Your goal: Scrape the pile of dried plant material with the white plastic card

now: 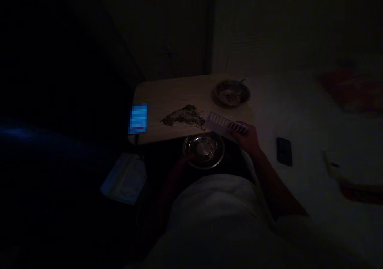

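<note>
The scene is very dark. My right hand (250,139) is closed on a pale, flat slotted plastic piece (218,120), whose exact kind I cannot make out. Its left end reaches over the near edge of a small wooden table, beside a scattered heap of small dark grains or seeds (187,116). Below that edge, close to my body, is a shiny round metal bowl (204,166). My left hand (189,158) grips the bowl's left rim, its fingers dim and partly lost in shadow.
On the small table (152,95) another metal bowl (232,95) stands at the back right, with a handle-like tip beyond its rim. A lit, blurred screen (138,119) is at the left edge. A dark phone (284,151) lies on the pale bedding at right; a pale packet (124,179) is lower left.
</note>
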Demonstrator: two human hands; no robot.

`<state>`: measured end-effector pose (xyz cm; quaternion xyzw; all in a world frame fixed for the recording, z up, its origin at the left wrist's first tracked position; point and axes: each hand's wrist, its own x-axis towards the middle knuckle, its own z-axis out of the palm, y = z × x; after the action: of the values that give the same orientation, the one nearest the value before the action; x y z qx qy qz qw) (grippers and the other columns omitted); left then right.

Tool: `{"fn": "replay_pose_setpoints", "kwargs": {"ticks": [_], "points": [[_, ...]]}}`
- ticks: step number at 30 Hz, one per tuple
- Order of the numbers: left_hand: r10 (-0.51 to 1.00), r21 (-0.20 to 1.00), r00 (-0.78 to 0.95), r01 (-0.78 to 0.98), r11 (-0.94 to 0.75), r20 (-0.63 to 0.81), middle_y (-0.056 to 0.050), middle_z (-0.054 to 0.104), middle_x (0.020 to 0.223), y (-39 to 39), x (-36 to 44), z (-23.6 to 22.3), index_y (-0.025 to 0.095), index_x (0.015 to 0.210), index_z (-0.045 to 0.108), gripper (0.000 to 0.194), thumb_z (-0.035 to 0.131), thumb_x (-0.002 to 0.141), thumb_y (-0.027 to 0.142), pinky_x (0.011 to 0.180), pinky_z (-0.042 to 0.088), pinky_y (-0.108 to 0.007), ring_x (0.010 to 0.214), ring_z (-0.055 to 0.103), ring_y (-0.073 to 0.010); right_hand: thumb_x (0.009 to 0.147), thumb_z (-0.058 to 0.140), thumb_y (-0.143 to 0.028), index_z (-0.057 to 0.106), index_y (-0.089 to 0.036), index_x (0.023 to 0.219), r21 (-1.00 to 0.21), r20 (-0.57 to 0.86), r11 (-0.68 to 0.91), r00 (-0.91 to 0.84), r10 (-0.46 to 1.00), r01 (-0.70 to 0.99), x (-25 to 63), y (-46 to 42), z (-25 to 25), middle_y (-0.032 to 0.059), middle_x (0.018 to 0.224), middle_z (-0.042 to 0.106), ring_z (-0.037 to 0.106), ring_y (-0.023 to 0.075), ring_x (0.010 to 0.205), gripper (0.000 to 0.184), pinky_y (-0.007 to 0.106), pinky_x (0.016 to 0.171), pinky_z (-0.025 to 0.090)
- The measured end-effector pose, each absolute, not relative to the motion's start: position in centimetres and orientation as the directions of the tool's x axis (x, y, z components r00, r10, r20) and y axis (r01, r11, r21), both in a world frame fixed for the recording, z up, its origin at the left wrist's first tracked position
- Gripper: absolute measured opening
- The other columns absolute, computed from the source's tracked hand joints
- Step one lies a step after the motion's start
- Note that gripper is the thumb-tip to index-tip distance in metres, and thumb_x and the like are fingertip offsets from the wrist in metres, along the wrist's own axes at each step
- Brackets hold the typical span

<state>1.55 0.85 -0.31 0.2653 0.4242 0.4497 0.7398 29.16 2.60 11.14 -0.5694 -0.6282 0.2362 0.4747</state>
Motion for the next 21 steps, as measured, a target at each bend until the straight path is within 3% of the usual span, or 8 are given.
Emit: {"fn": "replay_pose_setpoints", "kwargs": {"ticks": [11, 21], "points": [[0.882, 0.761, 0.212, -0.446, 0.471, -0.421, -0.011, 0.073, 0.11, 0.66, 1.58, -0.01, 0.017, 0.102, 0.073, 0.053, 0.085, 0.052, 0.026, 0.103, 0.042, -0.049, 0.124, 0.052, -0.0413, 0.073, 0.07, -0.029, 0.072, -0.017, 0.085, -0.864, 0.299, 0.229, 0.091, 0.95, 0.449, 29.53, 2.67, 11.08, 0.0, 0.071, 0.068, 0.058, 0.0136, 0.06, 0.017, 0.024, 0.056, 0.043], [0.881, 0.759, 0.231, -0.447, 0.474, -0.413, -0.012, 0.072, 0.113, 0.85, 1.58, -0.22, 0.016, 0.111, 0.07, 0.061, 0.084, 0.052, 0.025, 0.104, 0.042, -0.05, 0.124, 0.052, -0.0403, 0.071, 0.071, -0.028, 0.072, -0.016, 0.085, -0.884, 0.268, 0.209, 0.086, 0.96, 0.418, 30.05, 2.32, 10.98, 0.0001, 0.071, 0.068, 0.059, 0.0142, 0.061, 0.018, 0.025, 0.057, 0.044]]}}
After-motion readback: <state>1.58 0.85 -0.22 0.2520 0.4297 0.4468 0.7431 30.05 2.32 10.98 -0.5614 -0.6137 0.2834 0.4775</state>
